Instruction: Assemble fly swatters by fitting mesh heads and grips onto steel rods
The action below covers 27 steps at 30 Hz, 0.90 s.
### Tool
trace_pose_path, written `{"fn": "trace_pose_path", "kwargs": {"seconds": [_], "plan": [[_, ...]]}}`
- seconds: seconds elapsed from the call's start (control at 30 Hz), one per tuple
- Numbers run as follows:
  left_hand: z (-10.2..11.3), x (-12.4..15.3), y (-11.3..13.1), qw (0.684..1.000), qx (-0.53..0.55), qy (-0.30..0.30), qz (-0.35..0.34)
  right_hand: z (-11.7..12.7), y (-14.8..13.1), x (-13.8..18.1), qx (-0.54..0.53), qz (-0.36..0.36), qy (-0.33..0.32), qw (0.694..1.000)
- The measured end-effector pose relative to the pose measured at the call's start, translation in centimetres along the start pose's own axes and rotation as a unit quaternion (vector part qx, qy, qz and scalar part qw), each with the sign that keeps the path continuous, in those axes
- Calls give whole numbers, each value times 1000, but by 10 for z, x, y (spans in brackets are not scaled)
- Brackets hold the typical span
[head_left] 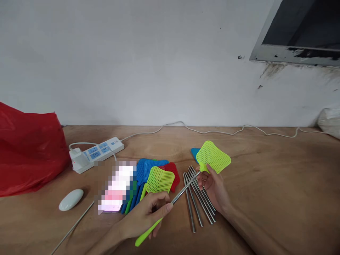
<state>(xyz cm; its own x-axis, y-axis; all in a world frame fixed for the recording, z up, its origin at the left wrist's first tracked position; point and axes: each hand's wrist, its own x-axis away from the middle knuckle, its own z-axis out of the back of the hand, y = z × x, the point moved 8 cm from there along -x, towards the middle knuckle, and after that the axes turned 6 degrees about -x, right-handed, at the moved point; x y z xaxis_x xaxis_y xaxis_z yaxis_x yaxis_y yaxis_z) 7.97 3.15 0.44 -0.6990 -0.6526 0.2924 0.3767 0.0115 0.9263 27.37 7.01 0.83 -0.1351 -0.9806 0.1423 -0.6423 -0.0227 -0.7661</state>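
Note:
My left hand (148, 214) is closed around the lime-green plastic handle (145, 234) and the lower end of a thin metal rod (186, 187). That rod runs up to a lime-green fly swatter head (214, 157). My right hand (212, 187) pinches the neck of that head where it meets the rod. Under my right hand lies a bundle of several loose metal rods (198, 200). A pile of swatter heads (156, 175) in blue, green and red lies just left of the rods.
A wooden table (278, 184) meets a white wall. A red plastic bag (29, 152) sits far left, a white power strip (97, 153) beside it, a white oval object (71, 199) in front. One loose rod (71, 228) lies near the front-left. A blue piece (195, 152) peeks behind the held head.

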Motion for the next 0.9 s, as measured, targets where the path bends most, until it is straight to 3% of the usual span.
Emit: {"fn": "trace_pose_path", "kwargs": {"seconds": [0.23, 0.33, 0.43, 0.57, 0.9], "plan": [[10, 3, 6, 999, -28, 13, -8, 8, -9, -1, -6, 44, 53, 998], [16, 2, 7, 996, -66, 57, -17, 9, -11, 1, -2, 67, 64, 996], [18, -2, 9, 993, -78, 79, -38, 3, -1, 5, 31, 55, 35, 997], [17, -7, 9, 993, -77, 80, -46, -14, 23, 11, 90, -3, -69, 994], [16, -7, 6, 993, -60, 90, -50, -11, 26, 11, 132, 3, -75, 988]]}}
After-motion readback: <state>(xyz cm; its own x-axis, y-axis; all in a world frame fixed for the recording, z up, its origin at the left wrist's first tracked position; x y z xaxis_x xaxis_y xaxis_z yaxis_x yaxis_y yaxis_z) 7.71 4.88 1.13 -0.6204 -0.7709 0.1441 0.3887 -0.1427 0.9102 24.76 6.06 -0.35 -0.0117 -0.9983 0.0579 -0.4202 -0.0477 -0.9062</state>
